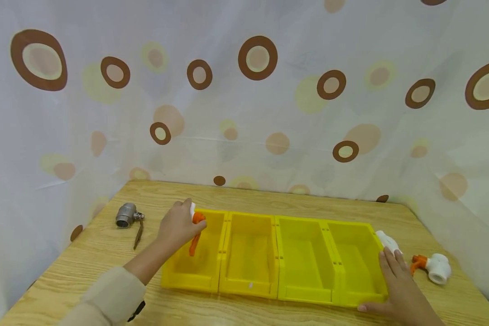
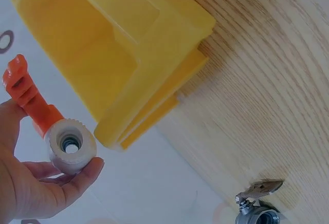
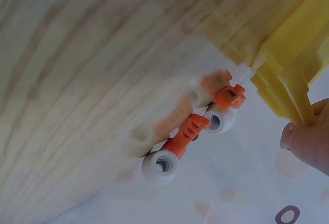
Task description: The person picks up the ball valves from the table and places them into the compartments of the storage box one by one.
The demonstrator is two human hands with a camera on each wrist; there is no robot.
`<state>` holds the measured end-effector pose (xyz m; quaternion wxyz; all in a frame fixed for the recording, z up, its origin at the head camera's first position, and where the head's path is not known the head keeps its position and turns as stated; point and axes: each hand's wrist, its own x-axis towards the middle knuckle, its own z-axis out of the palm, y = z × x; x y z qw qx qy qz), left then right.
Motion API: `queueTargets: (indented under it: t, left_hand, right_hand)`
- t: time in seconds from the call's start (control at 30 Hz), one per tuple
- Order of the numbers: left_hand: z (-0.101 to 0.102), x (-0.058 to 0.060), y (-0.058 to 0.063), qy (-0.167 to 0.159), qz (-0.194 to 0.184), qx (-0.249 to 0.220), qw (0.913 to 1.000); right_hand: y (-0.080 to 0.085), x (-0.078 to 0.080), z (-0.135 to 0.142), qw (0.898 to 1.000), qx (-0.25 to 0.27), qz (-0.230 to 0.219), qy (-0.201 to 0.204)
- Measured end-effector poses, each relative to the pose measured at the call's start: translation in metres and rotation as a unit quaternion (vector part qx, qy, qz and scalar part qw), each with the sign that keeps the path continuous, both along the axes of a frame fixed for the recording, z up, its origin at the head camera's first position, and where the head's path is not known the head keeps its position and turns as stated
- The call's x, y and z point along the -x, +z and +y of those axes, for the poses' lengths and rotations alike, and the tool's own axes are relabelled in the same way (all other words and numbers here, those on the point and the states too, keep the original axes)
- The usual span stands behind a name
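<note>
My left hand (image 1: 178,226) pinches a white plastic ball valve (image 2: 72,143) with an orange handle (image 1: 193,246) over the leftmost yellow bin (image 1: 189,281). The valve's open end and the thumb and fingers around its body show in the left wrist view. My right hand (image 1: 406,290) rests against the right side and front corner of the rightmost yellow bin (image 1: 358,299), its fingers nearly straight along the wall. The thumb (image 3: 295,136) touches that bin's edge in the right wrist view. Two middle bins (image 1: 248,290) stand joined between them.
A metal ball valve (image 1: 126,215) with a lever lies on the wooden table (image 1: 179,192) at the left. Right of the bins lie two white valves with orange handles, one farther out (image 1: 438,268) and one partly hidden behind my right hand (image 1: 388,242). A patterned curtain surrounds the table.
</note>
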<state>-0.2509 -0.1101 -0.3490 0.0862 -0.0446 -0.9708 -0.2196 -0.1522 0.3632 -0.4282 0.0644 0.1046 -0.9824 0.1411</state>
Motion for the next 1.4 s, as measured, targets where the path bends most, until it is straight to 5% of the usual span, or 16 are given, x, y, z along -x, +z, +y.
queueTargets:
  t: [1.4]
  left_hand:
    - [0.022,-0.002,-0.042,-0.018,-0.026,0.05,0.9983]
  right_hand:
    - [0.002,-0.002,-0.003,1.0,0.008,-0.001,-0.003]
